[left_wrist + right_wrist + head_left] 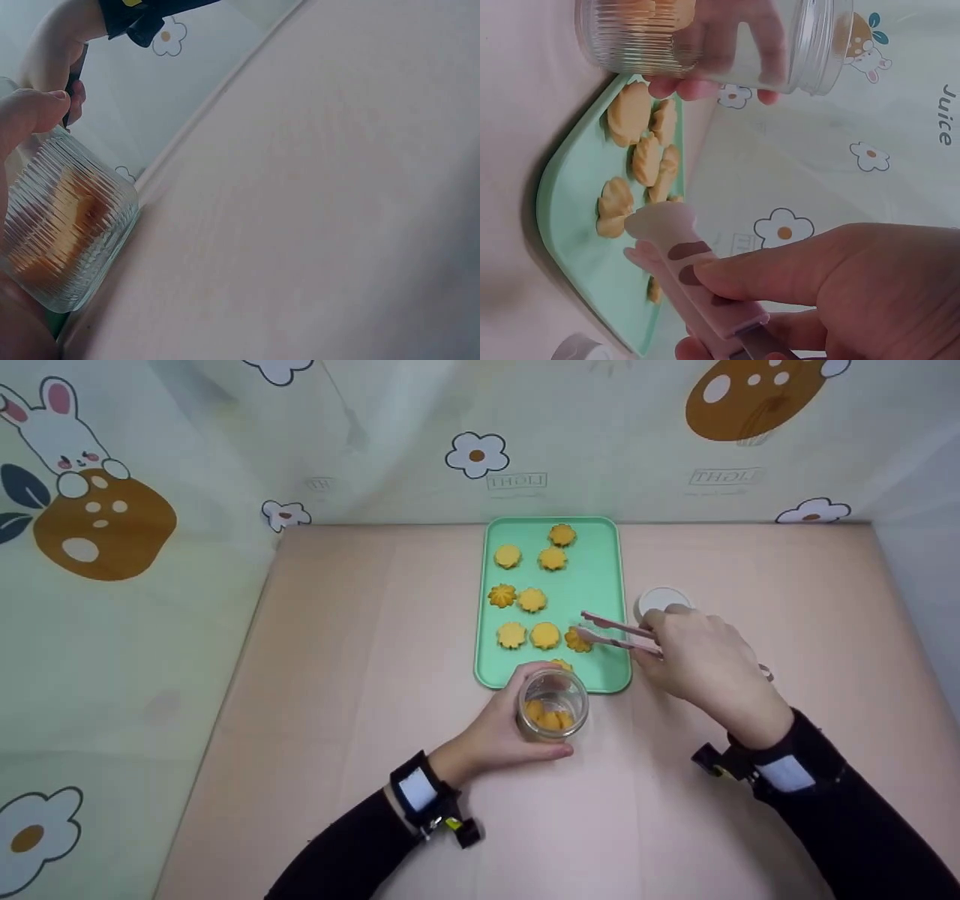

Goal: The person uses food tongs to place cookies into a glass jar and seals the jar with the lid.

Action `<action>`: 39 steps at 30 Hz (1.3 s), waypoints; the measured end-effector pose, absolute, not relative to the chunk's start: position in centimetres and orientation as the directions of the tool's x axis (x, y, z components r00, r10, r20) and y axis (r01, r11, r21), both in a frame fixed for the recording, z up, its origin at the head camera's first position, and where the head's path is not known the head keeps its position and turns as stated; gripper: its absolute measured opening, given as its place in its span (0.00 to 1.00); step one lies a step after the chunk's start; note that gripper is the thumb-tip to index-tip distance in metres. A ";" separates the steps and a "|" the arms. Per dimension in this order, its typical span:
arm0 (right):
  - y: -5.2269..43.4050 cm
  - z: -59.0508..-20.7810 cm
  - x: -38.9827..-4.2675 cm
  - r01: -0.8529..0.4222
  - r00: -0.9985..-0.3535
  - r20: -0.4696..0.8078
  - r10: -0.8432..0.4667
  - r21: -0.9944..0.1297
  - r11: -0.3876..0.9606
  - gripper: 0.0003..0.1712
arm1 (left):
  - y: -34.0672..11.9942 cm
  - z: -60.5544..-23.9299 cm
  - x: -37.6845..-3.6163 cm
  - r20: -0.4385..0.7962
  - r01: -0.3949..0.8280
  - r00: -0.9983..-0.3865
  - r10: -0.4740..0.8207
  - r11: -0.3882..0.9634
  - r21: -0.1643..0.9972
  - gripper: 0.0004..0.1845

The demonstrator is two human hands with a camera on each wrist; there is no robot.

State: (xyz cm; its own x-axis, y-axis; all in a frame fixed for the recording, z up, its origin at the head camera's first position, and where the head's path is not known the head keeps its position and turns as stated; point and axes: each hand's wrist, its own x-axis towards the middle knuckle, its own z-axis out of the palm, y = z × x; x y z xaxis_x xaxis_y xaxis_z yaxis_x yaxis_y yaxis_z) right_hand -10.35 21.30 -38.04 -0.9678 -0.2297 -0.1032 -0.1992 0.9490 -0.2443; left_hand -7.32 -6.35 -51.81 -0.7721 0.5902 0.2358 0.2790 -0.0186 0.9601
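Ribbed glass jar [553, 704], gripped by the left hand [501, 733], hides one cookie [561, 664] on the green tray [604, 566]. Right hand [701, 660] pinches pink tongs [616, 634]; their tips blur against another cookie [576, 640].

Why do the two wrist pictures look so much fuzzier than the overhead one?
The head view is evenly lit and fairly sharp, with soft shadows under the hands. In the left wrist view the jar sits very close and its ribbed glass smears the cookies inside, while the table is a featureless blur. In the right wrist view the tongs and right hand fill the frame, soft-edged.
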 end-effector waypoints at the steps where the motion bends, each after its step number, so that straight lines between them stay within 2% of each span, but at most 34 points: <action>1: 21.3 -38.0 -10.3 -0.199 -0.967 -0.105 -0.230 -0.246 0.949 0.17 | -6.4 -51.8 -7.3 0.234 0.277 -0.772 0.591 -0.018 0.961 0.53; 12: 20.1 -38.9 -9.2 -0.213 -0.966 -0.096 -0.240 -0.231 0.949 0.27 | -6.4 -51.9 -7.3 0.225 0.270 -0.771 0.596 -0.015 0.963 0.53; 24: 19.3 -39.1 -9.4 -0.200 -0.969 -0.105 -0.224 -0.199 0.959 0.18 | -6.4 -51.8 -7.3 0.218 0.265 -0.771 0.598 -0.011 0.964 0.53; 36: 20.4 -39.0 -10.1 -0.180 -0.971 -0.114 -0.209 -0.222 0.958 0.18 | -6.4 -51.7 -7.3 0.228 0.267 -0.770 0.595 -0.024 0.963 0.53; 39: 20.6 -38.8 -10.2 -0.175 -0.974 -0.102 -0.202 -0.226 0.958 0.15 | -6.3 -51.6 -7.3 0.231 0.266 -0.770 0.595 -0.030 0.964 0.53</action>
State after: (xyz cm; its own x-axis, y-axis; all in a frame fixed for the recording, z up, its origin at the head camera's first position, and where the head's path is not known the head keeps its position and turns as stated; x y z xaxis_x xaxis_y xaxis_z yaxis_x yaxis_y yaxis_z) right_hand -10.23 20.62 -38.80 -0.9741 -0.2021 -0.1017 -0.1751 0.9582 -0.2263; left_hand -7.29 -6.34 -51.64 -0.7695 0.5954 0.2308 0.2660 -0.0297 0.9635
